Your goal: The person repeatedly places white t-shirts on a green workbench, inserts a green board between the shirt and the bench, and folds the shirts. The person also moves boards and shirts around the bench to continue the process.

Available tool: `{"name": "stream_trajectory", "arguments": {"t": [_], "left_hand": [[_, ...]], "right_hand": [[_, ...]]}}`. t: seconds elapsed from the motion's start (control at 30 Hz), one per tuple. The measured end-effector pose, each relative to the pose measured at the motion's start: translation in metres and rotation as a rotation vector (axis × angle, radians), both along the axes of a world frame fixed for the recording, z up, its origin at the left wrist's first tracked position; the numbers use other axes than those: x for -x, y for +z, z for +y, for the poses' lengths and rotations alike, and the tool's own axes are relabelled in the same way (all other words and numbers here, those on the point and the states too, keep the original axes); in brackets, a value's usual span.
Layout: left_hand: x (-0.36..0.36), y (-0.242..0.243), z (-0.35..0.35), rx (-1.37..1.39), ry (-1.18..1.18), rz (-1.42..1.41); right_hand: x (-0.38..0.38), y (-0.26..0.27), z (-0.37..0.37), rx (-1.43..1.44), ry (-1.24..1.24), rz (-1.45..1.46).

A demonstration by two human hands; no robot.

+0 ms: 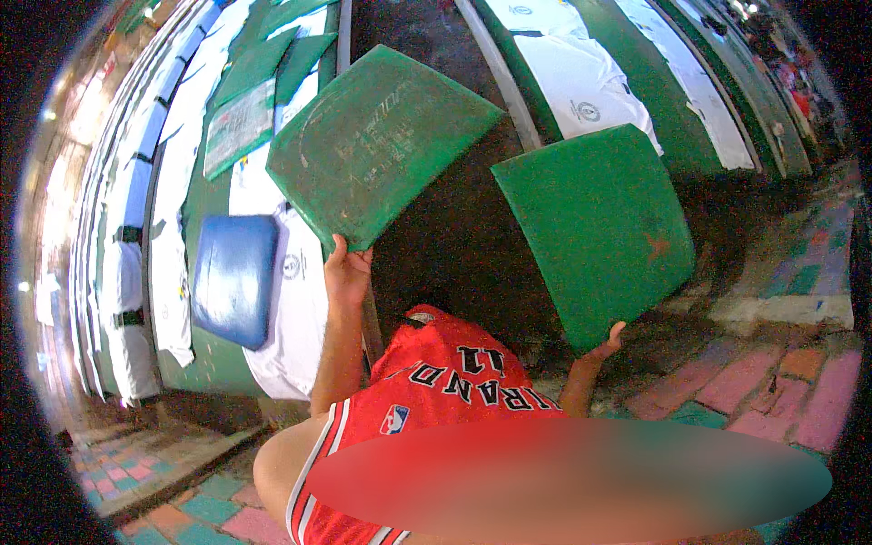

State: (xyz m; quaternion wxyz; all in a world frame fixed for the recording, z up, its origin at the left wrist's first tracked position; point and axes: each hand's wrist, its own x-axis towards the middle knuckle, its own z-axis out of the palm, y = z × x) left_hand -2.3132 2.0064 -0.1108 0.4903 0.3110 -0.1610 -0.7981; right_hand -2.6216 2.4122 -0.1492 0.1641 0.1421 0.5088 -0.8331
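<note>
Between thumb and fingers, my left hand (349, 272) grips the near corner of a worn green square panel (381, 143), marked with pale scuffs and faint print. The near corner of a second green panel (599, 231), with a small reddish-brown mark, is in my right hand (603, 349). Both panels are held up, apart from each other, over a dark gap. Left of my left forearm, a glossy blue panel (235, 279) lies partly over a white shirt (293, 340) with a round printed emblem.
Long green tables (211, 371) on both sides carry rows of white shirts (579, 88). Further panels, one pale and green (240, 126), rest on the left table. A metal rail (501, 68) edges the right table. Coloured paving (736, 388) and a floor ledge (191, 470) lie nearby.
</note>
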Motion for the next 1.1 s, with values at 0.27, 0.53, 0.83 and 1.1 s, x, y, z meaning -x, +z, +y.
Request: {"name": "stream_trajectory", "arguments": {"t": [0.27,0.53,0.83,1.1], "left_hand": [[0.101,0.024,-0.149,-0.098,0.029,0.105],[0.108,-0.040,-0.280,-0.080,0.064,0.123],[0.069,-0.149,-0.336,-0.020,0.073,0.011],[0.133,-0.112,-0.406,-0.051,-0.131,-0.063]], "right_hand": [[0.115,0.086,-0.183,0.061,0.052,0.083],[0.220,0.033,-0.379,0.313,0.287,0.114],[0.233,-0.063,-0.328,-1.457,1.044,-0.033],[0.237,-0.022,-0.518,-0.668,0.664,0.357]]}}
